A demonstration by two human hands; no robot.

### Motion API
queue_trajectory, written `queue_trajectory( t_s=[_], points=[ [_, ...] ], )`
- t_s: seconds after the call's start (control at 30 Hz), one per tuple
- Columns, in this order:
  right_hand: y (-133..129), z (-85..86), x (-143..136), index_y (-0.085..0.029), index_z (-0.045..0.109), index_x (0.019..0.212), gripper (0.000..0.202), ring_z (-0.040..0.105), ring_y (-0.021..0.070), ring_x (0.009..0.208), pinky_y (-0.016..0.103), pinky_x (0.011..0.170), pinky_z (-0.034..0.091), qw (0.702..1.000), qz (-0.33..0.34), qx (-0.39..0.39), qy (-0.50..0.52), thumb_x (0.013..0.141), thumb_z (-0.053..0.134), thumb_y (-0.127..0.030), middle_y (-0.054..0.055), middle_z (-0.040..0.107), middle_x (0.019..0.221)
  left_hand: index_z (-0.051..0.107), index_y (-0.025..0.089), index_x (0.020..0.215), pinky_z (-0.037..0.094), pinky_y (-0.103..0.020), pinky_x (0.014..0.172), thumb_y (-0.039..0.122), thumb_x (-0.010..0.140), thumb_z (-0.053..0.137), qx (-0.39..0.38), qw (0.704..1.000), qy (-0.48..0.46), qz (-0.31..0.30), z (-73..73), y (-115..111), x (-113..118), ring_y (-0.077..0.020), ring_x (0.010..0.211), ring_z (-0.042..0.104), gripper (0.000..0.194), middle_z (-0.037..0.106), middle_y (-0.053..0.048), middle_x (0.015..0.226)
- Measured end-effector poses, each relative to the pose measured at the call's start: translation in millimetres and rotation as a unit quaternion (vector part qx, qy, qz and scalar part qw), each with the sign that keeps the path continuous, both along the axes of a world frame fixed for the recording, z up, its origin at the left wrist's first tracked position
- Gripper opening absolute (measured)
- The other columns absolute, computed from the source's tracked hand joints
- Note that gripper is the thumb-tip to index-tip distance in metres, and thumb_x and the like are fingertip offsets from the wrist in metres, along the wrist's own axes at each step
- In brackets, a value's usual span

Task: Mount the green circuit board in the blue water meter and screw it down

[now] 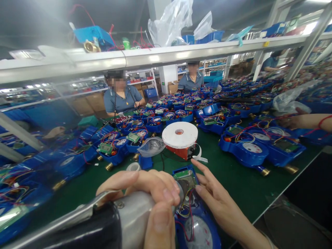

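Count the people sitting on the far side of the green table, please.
2. One person sits behind the blue meters at centre left, and a second person sits further right, behind more meters. Others may be hidden; a third figure shows far right, beyond a shelf post.

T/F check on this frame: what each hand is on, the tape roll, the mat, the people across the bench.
1. The left hand grips a silver tool. True.
2. The right hand holds the white tape roll. False: it rests open on the blue meter; the roll sits apart on a red stand.
3. The mat is red. False: green.
4. Two people sit across the bench. True.
5. The meter's circuit board is exposed. True.
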State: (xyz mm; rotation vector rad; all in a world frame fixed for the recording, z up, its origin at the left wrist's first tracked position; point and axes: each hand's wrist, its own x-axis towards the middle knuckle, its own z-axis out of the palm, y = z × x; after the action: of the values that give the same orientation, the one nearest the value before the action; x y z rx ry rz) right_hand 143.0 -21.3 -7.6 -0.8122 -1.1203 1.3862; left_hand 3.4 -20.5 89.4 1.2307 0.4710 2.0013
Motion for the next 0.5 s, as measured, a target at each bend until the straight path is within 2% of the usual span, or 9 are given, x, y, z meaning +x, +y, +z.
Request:
queue_trajectory(
  t_s=[0.13, 0.33, 0.5],
  points=[
    [2, -1.6, 1, -0.028, 0.022, 0.148, 0.058, 0.041, 0.0236, 0.132, 0.042, 0.108, 0.038, 1.000, -0.006, -0.004, -0.018, 0.098, 0.051, -0.036, 0.011, 0.045, 0.143, 0.050, 0.026, 0.106, 0.047, -0.030, 0.055, 0.024, 0.081, 0.068, 0.016, 1.000, 0.004, 0.010, -1.9, 3, 4, -0.0117, 0.054, 0.049, 0.031, 0.055, 0.006, 0.064],
    [4, -2.5, -1, -0.018, 0.030, 0.146, 0.060, 0.039, 0.0238, 0.134, 0.042, 0.116, 0.028, 0.997, -0.026, 0.007, -0.069, 0.096, 0.054, -0.041, 0.014, 0.040, 0.147, 0.045, 0.024, 0.099, 0.044, -0.030, 0.054, 0.017, 0.083, 0.061, 0.074, 0.997, 0.022, -0.005, -6.2, 7, 8, -0.0114, 0.055, 0.050, 0.024, 0.055, 0.006, 0.065],
    [4, -0.8, -2, -0.017, 0.031, 0.147, 0.062, 0.035, 0.0224, 0.138, 0.039, 0.119, 0.023, 0.994, -0.043, 0.016, -0.095, 0.095, 0.054, -0.042, 0.011, 0.036, 0.150, 0.045, 0.023, 0.099, 0.044, -0.030, 0.051, 0.015, 0.082, 0.059, 0.089, 0.996, 0.020, 0.014, -10.3, 9, 12, -0.0109, 0.053, 0.050, 0.024, 0.053, 0.006, 0.065]
  ],
)
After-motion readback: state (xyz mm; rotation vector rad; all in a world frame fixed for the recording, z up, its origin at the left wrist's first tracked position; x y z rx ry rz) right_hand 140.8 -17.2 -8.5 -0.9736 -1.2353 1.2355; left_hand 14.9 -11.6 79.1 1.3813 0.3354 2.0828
